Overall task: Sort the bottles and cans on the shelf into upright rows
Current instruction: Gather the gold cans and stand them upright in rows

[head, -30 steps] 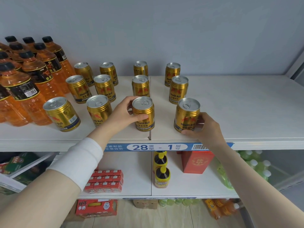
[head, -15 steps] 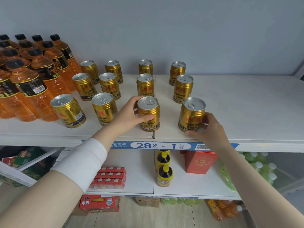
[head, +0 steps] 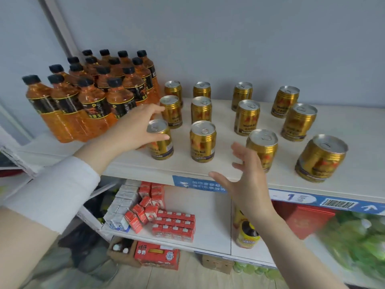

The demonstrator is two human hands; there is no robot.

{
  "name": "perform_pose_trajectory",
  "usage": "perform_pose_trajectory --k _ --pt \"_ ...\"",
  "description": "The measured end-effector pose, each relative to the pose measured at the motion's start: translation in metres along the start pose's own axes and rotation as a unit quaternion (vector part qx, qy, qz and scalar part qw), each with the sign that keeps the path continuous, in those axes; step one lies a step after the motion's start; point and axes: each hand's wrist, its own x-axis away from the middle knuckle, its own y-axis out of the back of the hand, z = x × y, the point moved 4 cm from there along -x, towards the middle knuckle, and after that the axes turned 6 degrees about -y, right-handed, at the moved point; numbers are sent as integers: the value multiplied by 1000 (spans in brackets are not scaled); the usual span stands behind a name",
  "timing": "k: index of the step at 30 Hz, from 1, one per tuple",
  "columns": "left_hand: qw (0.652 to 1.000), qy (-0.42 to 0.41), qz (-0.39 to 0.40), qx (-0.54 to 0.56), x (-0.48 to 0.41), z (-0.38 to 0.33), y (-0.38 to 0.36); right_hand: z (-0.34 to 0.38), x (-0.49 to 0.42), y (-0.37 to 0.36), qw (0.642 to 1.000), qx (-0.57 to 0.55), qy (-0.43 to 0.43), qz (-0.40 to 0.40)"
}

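Gold cans (head: 248, 117) stand upright on the white shelf (head: 343, 126) in four lines of three that run from the front edge back to the grey wall, with the two left lines closer together than the two right ones. Orange bottles (head: 93, 105) with black caps are packed upright in a tight block at the left rear of the same shelf, just beside the leftmost line of cans. The left grip (head: 133, 130), a bare hand coming out of a white sleeve (head: 56, 188), holds the front-left can (head: 161, 147): the thumb lies across its front below the rim and the fingers pass behind its top, their tips reaching the can next behind. The right grip (head: 248, 180) hangs in front of the shelf edge with palm turned left and fingers spread and straight, holding nothing. Its fingertips overlap the front can of the third line (head: 263, 147), and whether they touch it cannot be told. A blue label strip (head: 291, 198) with a barcode runs along the shelf's front edge. On the lower shelf (head: 210, 207) lie small red cartons (head: 175, 224), some stacked and some tumbled, a yellow-capped bottle (head: 248, 234) and a red box (head: 306, 217). Further right everything is a green blur
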Motion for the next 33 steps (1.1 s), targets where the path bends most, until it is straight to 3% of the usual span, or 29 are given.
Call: perform_pose_trajectory --k 5,10,13,18,22,27,33 --pt "983 -46 113 -136 -28 27 -23 -15 -27 -65 992 15 -126 -21" --pt "974 -78 199 -68 -39 43 -25 -18 -46 -85 987 4 -153 -39" --pt "979 -96 175 -29 -42 44 -26 -24 -50 -84 979 -18 -200 -23" --pt "991 -73 106 -33 -42 39 -33 -27 -50 -73 978 -2 -206 -12" --pt "991 -66 110 -22 -43 40 -36 -28 -45 -67 978 2 -206 -14" --pt "980 -89 136 112 -37 48 -36 -27 -46 -66 978 -2 -206 9" --pt "980 -99 89 146 -37 56 -35 -25 -47 -66 980 13 -196 12"
